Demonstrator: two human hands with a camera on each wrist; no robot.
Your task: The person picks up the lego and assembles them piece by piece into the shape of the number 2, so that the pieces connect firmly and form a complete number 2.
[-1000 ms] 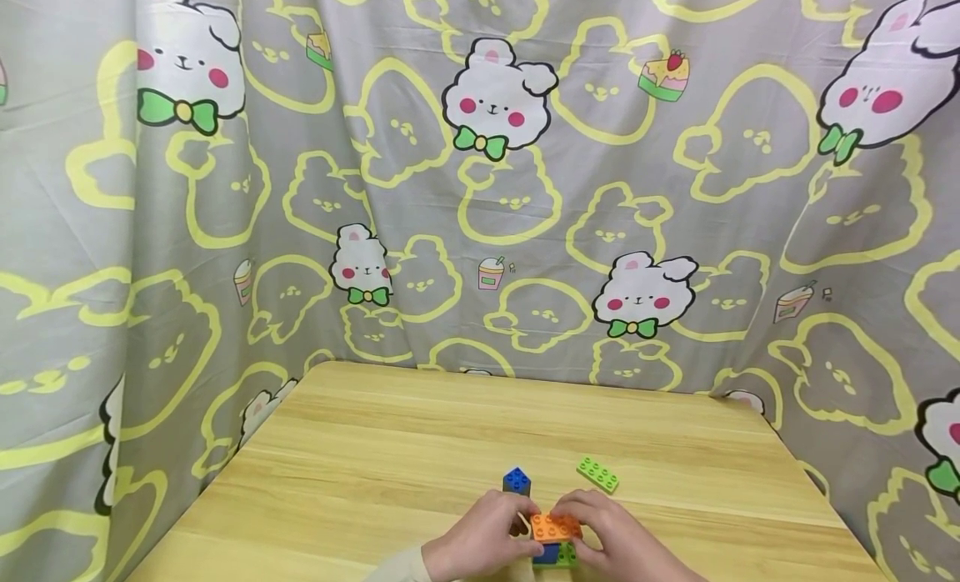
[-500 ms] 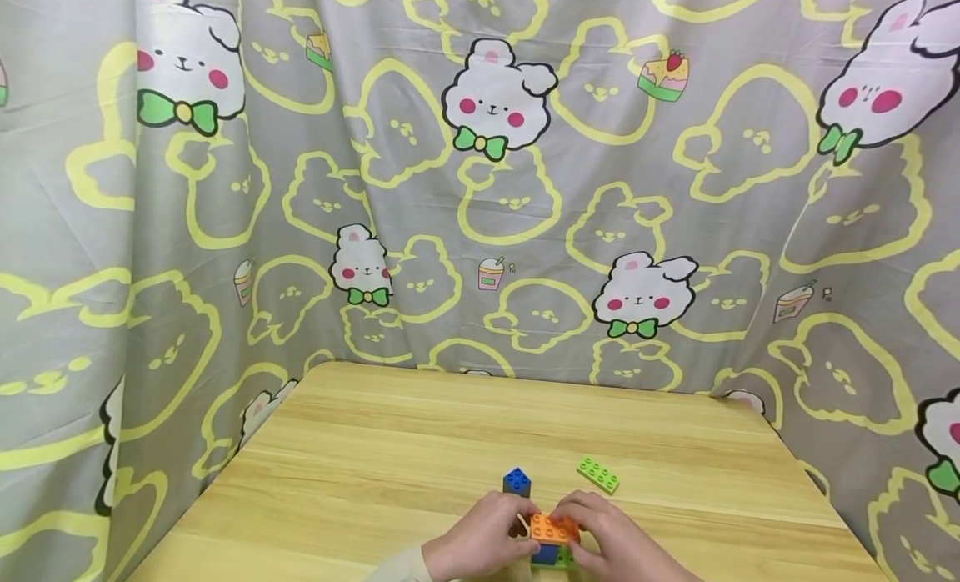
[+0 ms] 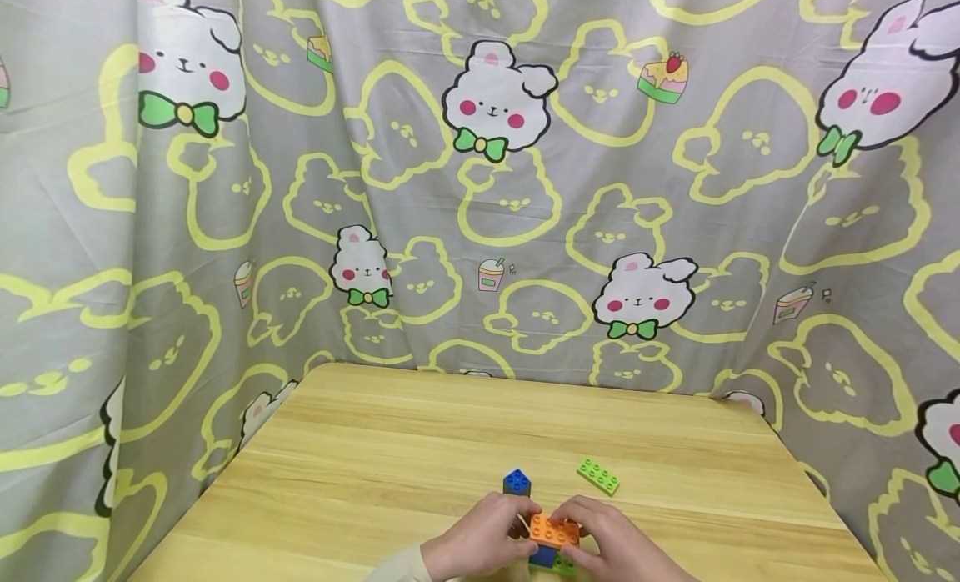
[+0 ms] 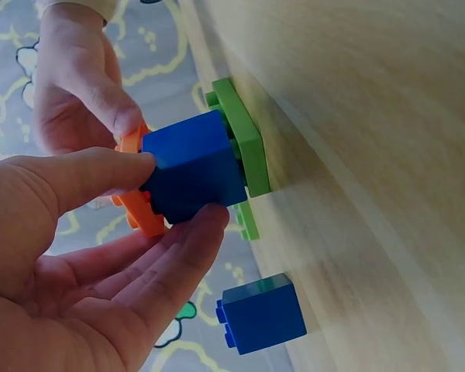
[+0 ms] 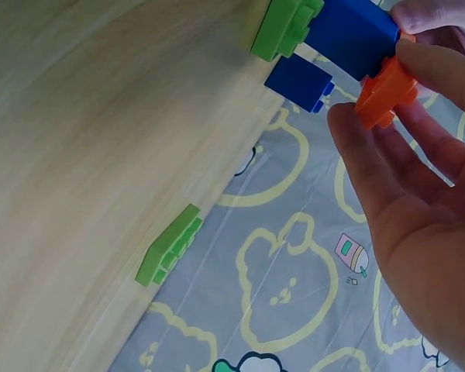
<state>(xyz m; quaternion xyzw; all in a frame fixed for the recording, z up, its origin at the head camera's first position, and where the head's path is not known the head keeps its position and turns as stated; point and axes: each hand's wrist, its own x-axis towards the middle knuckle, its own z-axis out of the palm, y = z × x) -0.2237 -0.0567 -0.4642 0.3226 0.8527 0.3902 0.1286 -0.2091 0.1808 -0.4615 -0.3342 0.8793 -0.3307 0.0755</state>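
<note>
Both hands meet over a small stack of toy building bricks at the table's near side. A green studded plate (image 4: 244, 147) is at the bottom, bearing a blue brick (image 4: 194, 167) on one end. Across the blue brick's top lies a flat orange brick (image 3: 553, 529), which overhangs the green plate. My left hand (image 3: 483, 536) pinches the blue brick, thumb on one side and fingers on the other, close to the orange one. With thumb and fingertips, my right hand (image 3: 618, 539) holds the overhanging end of the orange brick. Fingers partly hide the lower stack in the head view.
Just beyond my left hand a second blue brick (image 3: 517, 482) stands upright. A loose light-green plate (image 3: 597, 476) lies farther back to the right. The wooden table (image 3: 420, 423) ends at a grey curtain (image 3: 420, 232) printed with rabbits.
The orange brick has shifted very slightly left and toward me, with my right thumb moving along. My left hand keeps its grip, and the loose bricks stay put.
</note>
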